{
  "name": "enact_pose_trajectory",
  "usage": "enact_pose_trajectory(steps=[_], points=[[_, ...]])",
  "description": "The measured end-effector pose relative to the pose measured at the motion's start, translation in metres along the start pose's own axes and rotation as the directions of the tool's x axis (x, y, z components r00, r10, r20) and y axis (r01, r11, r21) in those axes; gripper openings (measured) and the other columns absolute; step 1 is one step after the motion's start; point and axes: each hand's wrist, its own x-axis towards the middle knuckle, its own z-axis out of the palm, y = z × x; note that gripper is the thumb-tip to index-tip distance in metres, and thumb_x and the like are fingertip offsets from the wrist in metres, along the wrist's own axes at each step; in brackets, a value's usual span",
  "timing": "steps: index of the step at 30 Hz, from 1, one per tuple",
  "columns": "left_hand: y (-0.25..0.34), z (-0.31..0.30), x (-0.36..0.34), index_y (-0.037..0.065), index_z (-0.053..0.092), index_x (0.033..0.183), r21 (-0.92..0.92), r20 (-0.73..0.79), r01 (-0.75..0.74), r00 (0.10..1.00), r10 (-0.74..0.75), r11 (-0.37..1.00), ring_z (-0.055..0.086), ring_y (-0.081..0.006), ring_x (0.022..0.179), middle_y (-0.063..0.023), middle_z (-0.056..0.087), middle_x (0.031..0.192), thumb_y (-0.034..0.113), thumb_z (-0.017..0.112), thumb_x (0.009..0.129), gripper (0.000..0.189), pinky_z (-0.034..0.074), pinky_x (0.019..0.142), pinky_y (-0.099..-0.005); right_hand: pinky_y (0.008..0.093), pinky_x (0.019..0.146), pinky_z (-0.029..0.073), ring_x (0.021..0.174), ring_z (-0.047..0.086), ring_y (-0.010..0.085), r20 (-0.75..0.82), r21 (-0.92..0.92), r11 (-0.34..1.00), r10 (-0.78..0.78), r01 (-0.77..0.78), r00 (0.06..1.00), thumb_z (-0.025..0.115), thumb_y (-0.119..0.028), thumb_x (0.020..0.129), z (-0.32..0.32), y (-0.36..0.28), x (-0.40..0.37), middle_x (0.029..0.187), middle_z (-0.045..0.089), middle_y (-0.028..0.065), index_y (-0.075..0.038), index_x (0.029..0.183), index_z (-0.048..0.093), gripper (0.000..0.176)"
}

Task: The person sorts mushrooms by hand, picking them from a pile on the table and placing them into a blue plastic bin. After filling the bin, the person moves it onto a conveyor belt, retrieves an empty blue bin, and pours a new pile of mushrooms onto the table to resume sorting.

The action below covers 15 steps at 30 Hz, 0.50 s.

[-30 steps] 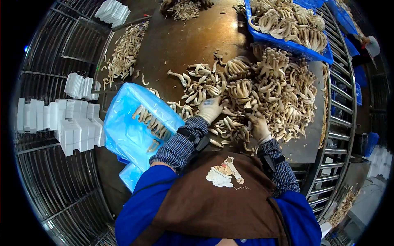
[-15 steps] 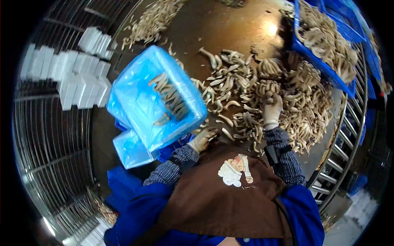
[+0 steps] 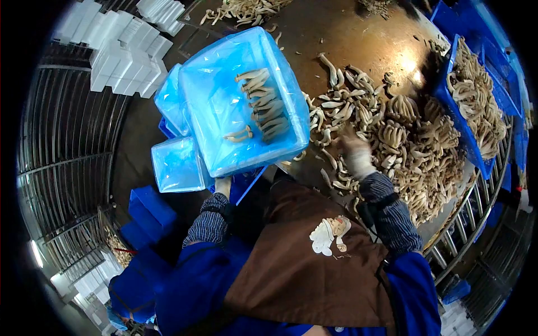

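My right hand (image 3: 356, 157), gloved and blurred by motion, is over the near edge of the heap of pale mushrooms (image 3: 414, 154) on the brown table; its fingers are smeared. Lower left of centre, my left hand (image 3: 223, 185) reaches under the edge of a tray lined with clear blue film (image 3: 210, 106); its fingers are hidden beneath the tray. Inside that tray, a row of mushrooms (image 3: 268, 106) lies along the right side, with a small pair beside it.
A blue crate full of mushrooms (image 3: 473, 101) stands at the right, by a metal rail (image 3: 454, 241). White foam trays (image 3: 126, 53) are stacked at the upper left. A smaller film-lined box (image 3: 178, 165) and blue crates (image 3: 150, 207) are at the left.
My left hand has moved left, from the table edge to under the lined tray. My right hand has come back and left from the mushroom cluster. The whole view has shifted.
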Motion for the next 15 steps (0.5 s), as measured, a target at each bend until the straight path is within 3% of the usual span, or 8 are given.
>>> enact_pose_trajectory(steps=[2, 3, 5, 6, 10, 11, 12, 15], points=[[0.061, -0.013, -0.006, 0.006, 0.063, 0.111, -0.167, 0.058, 0.090, 0.995, -0.082, 0.982, 0.061, -0.0300, 0.097, -0.0161, 0.065, 0.106, 0.020, 0.051, 0.091, 0.027, 0.048, 0.086, -0.0382, 0.0373, 0.073, 0.054, 0.085, 0.065, 0.0268, 0.261, -0.204, 0.962, -0.124, 0.180, 0.957, 0.054, -0.001, 0.078, -0.001, -0.040, 0.022, 0.141, 0.038, 0.0111, -0.018, 0.132, 0.047, 0.057], [0.137, -0.039, -0.011, 0.002, 0.064, 0.108, 0.176, 0.444, 0.230, 0.849, -0.286, 0.957, 0.061, -0.0280, 0.093, -0.0131, 0.066, 0.105, 0.022, 0.053, 0.091, 0.028, 0.047, 0.082, -0.0364, 0.0377, 0.074, 0.053, 0.086, 0.065, 0.0265, 0.487, -0.403, 0.896, 0.037, 0.186, 0.873, 0.054, -0.004, 0.079, -0.022, -0.070, 0.039, 0.131, 0.049, 0.0129, -0.014, 0.127, 0.050, 0.048], [0.180, -0.018, -0.022, -0.002, 0.062, 0.108, -0.098, 0.545, 0.355, 0.801, -0.248, 0.930, 0.057, -0.0171, 0.074, -0.0081, 0.064, 0.087, 0.022, 0.059, 0.088, 0.031, 0.047, 0.067, -0.0306, 0.0387, 0.074, 0.052, 0.087, 0.065, 0.0258, 0.412, -0.339, 0.938, 0.223, -0.079, 0.884, 0.053, -0.008, 0.082, -0.011, -0.063, 0.051, 0.118, 0.057, 0.0124, -0.010, 0.115, 0.057, 0.033], [0.188, -0.004, -0.023, -0.001, 0.061, 0.111, -0.114, 0.617, 0.316, 0.766, -0.183, 0.942, 0.056, -0.0135, 0.078, -0.0043, 0.063, 0.092, 0.017, 0.055, 0.091, 0.027, 0.047, 0.068, -0.0278, 0.0393, 0.074, 0.053, 0.087, 0.066, 0.0255, 0.277, -0.338, 0.937, 0.013, 0.085, 0.961, 0.054, -0.011, 0.083, 0.008, -0.037, 0.051, 0.103, 0.062, 0.0122, -0.005, 0.101, 0.061, 0.020], [0.300, 0.042, -0.020, -0.003, 0.058, 0.115, -0.418, 0.544, -0.034, 0.791, 0.280, 0.908, 0.055, -0.0147, 0.093, -0.0078, 0.063, 0.100, 0.014, 0.053, 0.093, 0.028, 0.045, 0.082, -0.0287, 0.0423, 0.079, 0.050, 0.087, 0.062, 0.0365, -0.013, 0.581, 0.749, 0.400, -0.319, 0.917, 0.056, -0.017, 0.085, 0.048, 0.023, 0.023, 0.102, 0.065, 0.0161, 0.000, 0.118, 0.056, 0.038], [0.332, 0.050, -0.014, -0.003, 0.054, 0.120, -0.325, 0.579, -0.062, 0.776, 0.250, 0.944, 0.052, -0.0168, 0.104, -0.0123, 0.059, 0.112, 0.012, 0.055, 0.092, 0.032, 0.042, 0.090, -0.0291, 0.0330, 0.075, 0.050, 0.080, 0.062, 0.0219, -0.022, 0.592, 0.676, 0.558, -0.439, 0.830, 0.065, -0.007, 0.078, -0.008, -0.017, 0.011, 0.090, 0.066, 0.0109, 0.002, 0.113, 0.057, 0.037], [0.342, 0.073, -0.009, -0.002, 0.047, 0.128, -0.487, 0.654, 0.112, 0.704, 0.277, 0.866, 0.049, -0.0199, 0.114, -0.0153, 0.054, 0.123, 0.011, 0.054, 0.092, 0.039, 0.039, 0.098, -0.0282, 0.0320, 0.075, 0.050, 0.083, 0.062, 0.0198, -0.013, 0.751, 0.593, 0.451, -0.289, 0.892, 0.064, -0.006, 0.079, 0.021, 0.009, -0.002, 0.087, 0.065, 0.0097, 0.003, 0.112, 0.057, 0.035], [0.371, 0.151, 0.017, -0.004, 0.041, 0.133, -0.262, 0.584, -0.450, 0.630, 0.512, 0.854, 0.044, -0.0235, 0.123, -0.0154, 0.052, 0.127, 0.004, 0.047, 0.091, 0.043, 0.034, 0.105, -0.0306, 0.0248, 0.065, 0.047, 0.072, 0.060, 0.0143, 0.113, 0.892, 0.374, 0.357, -0.253, 0.927, 0.053, -0.010, 0.088, 0.021, 0.027, -0.035, 0.078, 0.062, 0.0053, -0.003, 0.116, 0.056, 0.030]])
